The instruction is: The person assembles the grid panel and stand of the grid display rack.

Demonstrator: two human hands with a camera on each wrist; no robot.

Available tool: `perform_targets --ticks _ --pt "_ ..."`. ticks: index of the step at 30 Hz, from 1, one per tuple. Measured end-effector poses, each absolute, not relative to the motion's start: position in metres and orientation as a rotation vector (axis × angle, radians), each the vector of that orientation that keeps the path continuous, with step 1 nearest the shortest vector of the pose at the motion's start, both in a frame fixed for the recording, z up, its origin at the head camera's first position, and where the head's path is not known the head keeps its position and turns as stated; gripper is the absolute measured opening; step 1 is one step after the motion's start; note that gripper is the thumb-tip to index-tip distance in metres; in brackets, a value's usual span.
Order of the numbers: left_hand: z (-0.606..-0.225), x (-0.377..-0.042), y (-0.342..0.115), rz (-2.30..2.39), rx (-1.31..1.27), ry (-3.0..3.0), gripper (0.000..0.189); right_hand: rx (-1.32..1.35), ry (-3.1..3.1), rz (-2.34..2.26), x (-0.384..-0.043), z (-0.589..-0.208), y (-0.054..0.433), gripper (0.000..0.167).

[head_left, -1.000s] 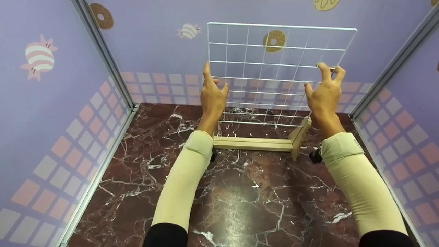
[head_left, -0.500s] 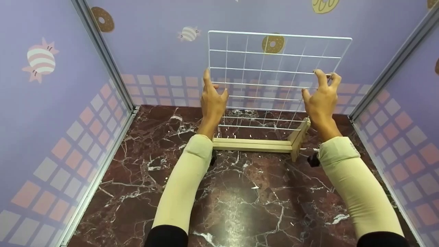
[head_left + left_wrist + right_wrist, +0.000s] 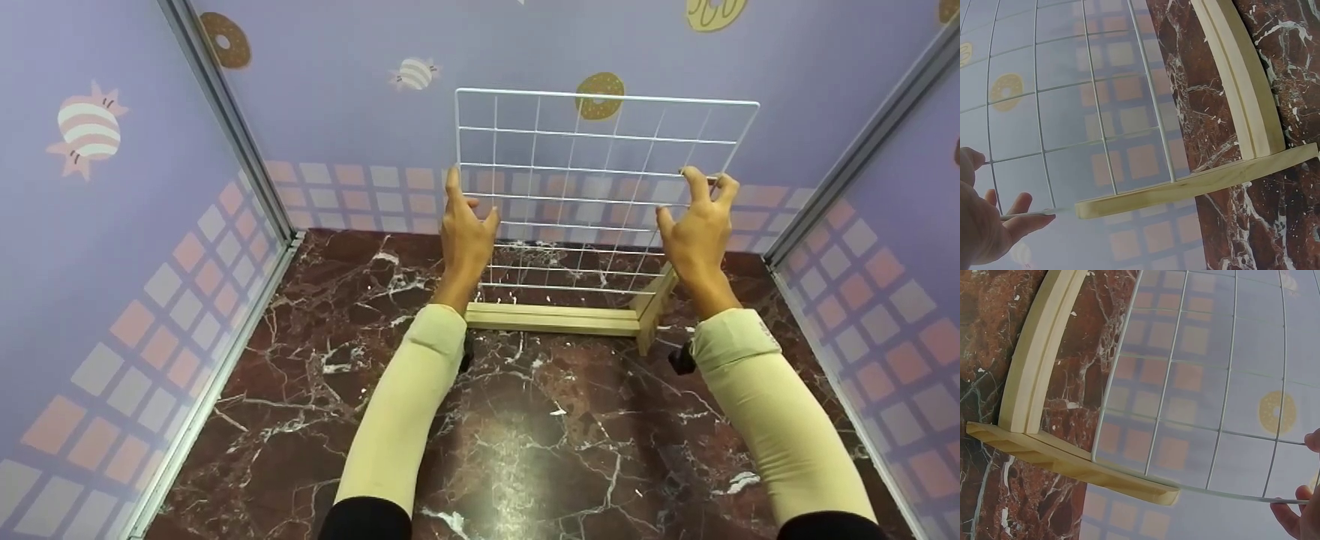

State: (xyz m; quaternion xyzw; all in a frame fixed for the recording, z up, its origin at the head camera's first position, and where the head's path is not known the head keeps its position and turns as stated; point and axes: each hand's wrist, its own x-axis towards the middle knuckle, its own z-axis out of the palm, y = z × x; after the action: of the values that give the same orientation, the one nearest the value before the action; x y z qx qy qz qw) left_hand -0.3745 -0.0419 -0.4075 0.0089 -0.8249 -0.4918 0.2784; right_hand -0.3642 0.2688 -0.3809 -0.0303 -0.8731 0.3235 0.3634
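Note:
A white wire grid panel (image 3: 570, 199) stands tilted above a pale wooden stand (image 3: 551, 318). My left hand (image 3: 466, 232) grips the panel's left side wire, thumb toward the middle. The right hand (image 3: 701, 232) holds the opposite side wire, its fingers curled over the edge. In the left wrist view, the panel's lower corner lies along a wooden side board (image 3: 1196, 185) of the stand. The right wrist view shows the other lower corner along the second side board (image 3: 1072, 464). Whether the corners sit in a groove, I cannot tell. My left arm covers the stand's left end in the head view.
The stand rests on a dark red marbled surface (image 3: 525, 442). Purple patterned walls (image 3: 337, 112) enclose it at the back and both sides, with metal strips (image 3: 225, 112) at the corners. A dark wrist device (image 3: 681, 358) shows at the right cuff.
Both hands have brought the grid panel steadily downward, closer to the wooden stand. The right hand has also shifted slightly left. The stand has stayed in place.

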Motion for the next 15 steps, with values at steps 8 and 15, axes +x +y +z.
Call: perform_targets --ticks 8,15 --pt "-0.418 -0.375 -0.041 -1.353 0.004 -2.196 0.092 -0.075 -2.259 0.843 -0.364 -0.389 0.269 0.056" --pt "-0.425 -0.375 -0.041 -1.331 0.013 -2.203 0.091 -0.093 -2.265 0.840 -0.363 -0.396 0.269 0.056"
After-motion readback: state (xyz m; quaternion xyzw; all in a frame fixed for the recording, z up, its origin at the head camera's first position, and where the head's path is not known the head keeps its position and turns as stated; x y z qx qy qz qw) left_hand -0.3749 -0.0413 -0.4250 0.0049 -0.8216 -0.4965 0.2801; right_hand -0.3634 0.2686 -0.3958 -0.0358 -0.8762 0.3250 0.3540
